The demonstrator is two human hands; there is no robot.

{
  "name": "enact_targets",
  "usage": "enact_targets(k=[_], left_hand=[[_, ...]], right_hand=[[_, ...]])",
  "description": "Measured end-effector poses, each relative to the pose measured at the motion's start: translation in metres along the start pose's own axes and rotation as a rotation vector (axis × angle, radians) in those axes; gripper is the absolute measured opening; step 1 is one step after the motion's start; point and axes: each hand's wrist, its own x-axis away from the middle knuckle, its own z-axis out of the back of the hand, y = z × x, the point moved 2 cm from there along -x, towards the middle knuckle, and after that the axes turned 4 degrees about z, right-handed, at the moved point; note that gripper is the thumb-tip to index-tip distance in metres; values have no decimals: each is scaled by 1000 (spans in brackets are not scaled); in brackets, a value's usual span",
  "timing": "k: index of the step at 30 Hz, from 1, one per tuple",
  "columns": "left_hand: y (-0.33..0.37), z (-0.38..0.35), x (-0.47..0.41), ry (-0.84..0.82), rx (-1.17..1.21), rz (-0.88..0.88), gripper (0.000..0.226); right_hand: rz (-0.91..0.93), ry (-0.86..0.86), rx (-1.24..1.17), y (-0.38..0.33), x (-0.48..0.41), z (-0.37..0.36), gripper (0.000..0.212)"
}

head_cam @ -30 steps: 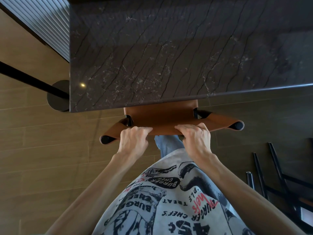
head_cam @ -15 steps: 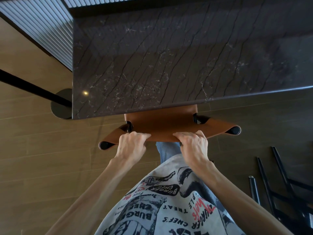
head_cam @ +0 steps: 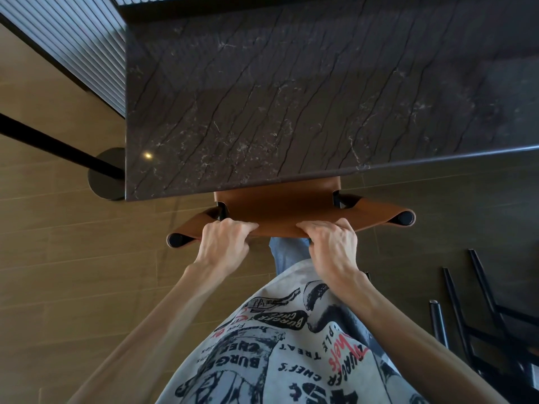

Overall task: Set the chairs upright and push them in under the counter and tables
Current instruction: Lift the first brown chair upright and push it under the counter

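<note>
A brown leather chair [head_cam: 280, 208] with black frame ends stands upright, its seat mostly hidden beneath the dark marble counter [head_cam: 291, 97]. Only the curved backrest and a strip of seat show below the counter's front edge. My left hand [head_cam: 224, 243] grips the top of the backrest left of centre. My right hand [head_cam: 332, 243] grips it right of centre. A second chair [head_cam: 478, 322] lies tipped over on the floor at the lower right, its black legs sticking out.
A round black pedestal base [head_cam: 106, 176] with a black bar [head_cam: 58, 147] sits on the wooden floor to the left of the counter. A ribbed dark wall panel [head_cam: 67, 39] runs along the upper left.
The chair has slid a little further under the counter, with less of its seat showing. Both hands stayed on the backrest.
</note>
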Motion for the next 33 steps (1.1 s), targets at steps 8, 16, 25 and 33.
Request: enact_targets(k=[8,16,25,33], left_hand=[[-3,4,-1,12,1,-15,50],[-7,-2,2,10,26,-14,56],[-9,-2,10,19,178,46,43],[2,-1,49,128,341,29,37]], right_hand=[[4,18,15,-4,-2,0,45],[-5,18,7,-7,1,-5,46],[57,-90,-62,-3,1,1,41],[73,-94,-225,-17,27,20,38]])
